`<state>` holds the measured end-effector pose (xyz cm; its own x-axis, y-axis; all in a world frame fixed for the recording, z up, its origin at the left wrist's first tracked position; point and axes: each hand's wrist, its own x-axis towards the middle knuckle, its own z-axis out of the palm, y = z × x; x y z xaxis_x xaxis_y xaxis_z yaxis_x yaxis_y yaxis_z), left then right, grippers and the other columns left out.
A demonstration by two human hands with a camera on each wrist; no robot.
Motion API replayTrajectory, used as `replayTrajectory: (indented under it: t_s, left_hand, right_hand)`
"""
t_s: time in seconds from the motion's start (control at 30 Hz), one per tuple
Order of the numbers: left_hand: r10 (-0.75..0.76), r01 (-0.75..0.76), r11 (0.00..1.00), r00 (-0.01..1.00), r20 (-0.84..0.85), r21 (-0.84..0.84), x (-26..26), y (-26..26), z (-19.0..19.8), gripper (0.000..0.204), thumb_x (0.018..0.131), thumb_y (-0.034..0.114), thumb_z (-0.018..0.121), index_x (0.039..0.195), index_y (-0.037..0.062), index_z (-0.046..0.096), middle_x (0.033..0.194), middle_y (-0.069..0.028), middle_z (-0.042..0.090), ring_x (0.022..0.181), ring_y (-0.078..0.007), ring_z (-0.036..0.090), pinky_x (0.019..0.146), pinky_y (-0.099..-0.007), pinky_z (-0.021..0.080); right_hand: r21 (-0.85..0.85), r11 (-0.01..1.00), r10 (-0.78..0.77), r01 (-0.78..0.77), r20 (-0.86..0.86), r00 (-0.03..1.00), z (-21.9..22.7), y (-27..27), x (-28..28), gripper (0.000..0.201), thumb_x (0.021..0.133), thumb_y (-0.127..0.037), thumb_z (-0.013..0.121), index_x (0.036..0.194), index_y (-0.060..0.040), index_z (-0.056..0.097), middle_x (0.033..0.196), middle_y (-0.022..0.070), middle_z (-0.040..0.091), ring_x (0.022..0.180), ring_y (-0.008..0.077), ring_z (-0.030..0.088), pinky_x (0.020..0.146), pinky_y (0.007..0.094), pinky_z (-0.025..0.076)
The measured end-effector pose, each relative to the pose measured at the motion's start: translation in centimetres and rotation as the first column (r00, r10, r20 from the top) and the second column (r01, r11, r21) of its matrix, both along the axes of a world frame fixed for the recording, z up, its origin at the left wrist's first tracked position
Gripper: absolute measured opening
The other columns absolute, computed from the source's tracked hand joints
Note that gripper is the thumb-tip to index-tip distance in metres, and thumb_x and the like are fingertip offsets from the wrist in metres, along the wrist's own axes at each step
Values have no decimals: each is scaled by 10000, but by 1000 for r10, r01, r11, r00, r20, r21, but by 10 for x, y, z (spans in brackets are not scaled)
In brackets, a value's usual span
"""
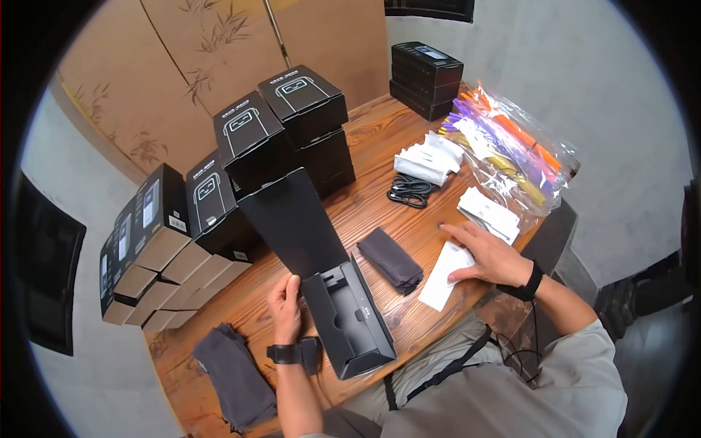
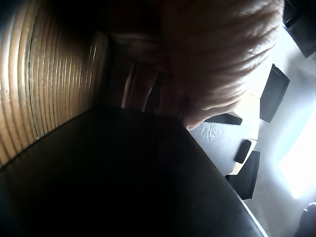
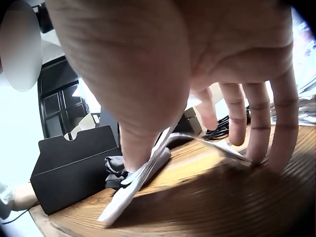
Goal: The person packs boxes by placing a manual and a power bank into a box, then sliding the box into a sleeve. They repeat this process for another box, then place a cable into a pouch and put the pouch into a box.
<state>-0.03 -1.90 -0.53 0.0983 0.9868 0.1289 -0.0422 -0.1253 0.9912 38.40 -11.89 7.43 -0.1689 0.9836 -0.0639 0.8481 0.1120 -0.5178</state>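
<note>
An open black box (image 1: 350, 314) stands near the table's front edge, its lid raised and a black insert inside. My left hand (image 1: 285, 310) grips its left side by the thumb and fingers; in the left wrist view the hand (image 2: 212, 54) is against a dark panel (image 2: 123, 168). My right hand (image 1: 493, 255) is over a white folded leaflet (image 1: 438, 288), thumb on one side. In the right wrist view, the leaflet (image 3: 121, 202) bends up between the thumb and spread fingers of that hand (image 3: 197, 59). A dark grey pouch (image 1: 391, 259) lies between box and leaflet.
Stacked black boxes (image 1: 248, 131) fill the left and back, with more boxes (image 1: 427, 77) at the far right. White packets (image 1: 431, 157), black cables (image 1: 410, 191), more leaflets (image 1: 493, 212) and a bag of coloured sticks (image 1: 511, 146) lie right. Dark cloth (image 1: 234, 376) lies front left.
</note>
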Motion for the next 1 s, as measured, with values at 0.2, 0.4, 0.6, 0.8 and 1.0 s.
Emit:
replayTrajectory:
  t_s: [0.2,0.4,0.6,0.8,1.0]
  left_hand:
    - [-17,17,1000,1000,-11,-2,-2,0,1,223,985,147,569,1030,-47,670,876,30,610,781,-48,509,709,-209,422]
    - [-10,11,1000,999,-39,17,-2,0,3,234,984,161,573,1022,-47,672,866,32,607,779,-47,506,705,-208,419]
    - [-23,24,1000,999,-37,20,-2,0,5,222,984,157,572,991,-43,669,840,43,585,752,-43,482,677,-209,402]
    - [-9,9,1000,999,-32,8,0,-1,5,228,983,157,574,1004,-47,673,846,34,597,760,-45,493,685,-210,409]
    - [-3,3,1000,1000,-28,21,0,-1,6,241,978,155,579,1059,-50,676,909,8,637,819,-64,534,746,-218,434]
  right_hand:
    - [192,920,319,-341,136,938,-6,7,2,765,698,-365,818,1341,-90,508,1318,164,501,1236,355,452,1038,428,409]
    - [159,879,426,-449,159,890,-10,12,5,699,682,-361,814,1268,-71,567,1311,127,514,1246,342,439,1044,423,400]
    - [78,889,448,-452,63,892,-7,20,9,567,705,-245,802,1198,-53,601,1204,113,551,1179,314,474,1012,402,411]
    - [0,909,415,-416,67,907,1,19,5,483,693,-143,795,1139,-61,627,1110,100,583,1123,300,502,969,395,432]
    - [57,911,406,-408,43,913,5,17,3,409,718,-109,772,1104,-58,648,1082,100,598,1076,294,522,942,388,445]
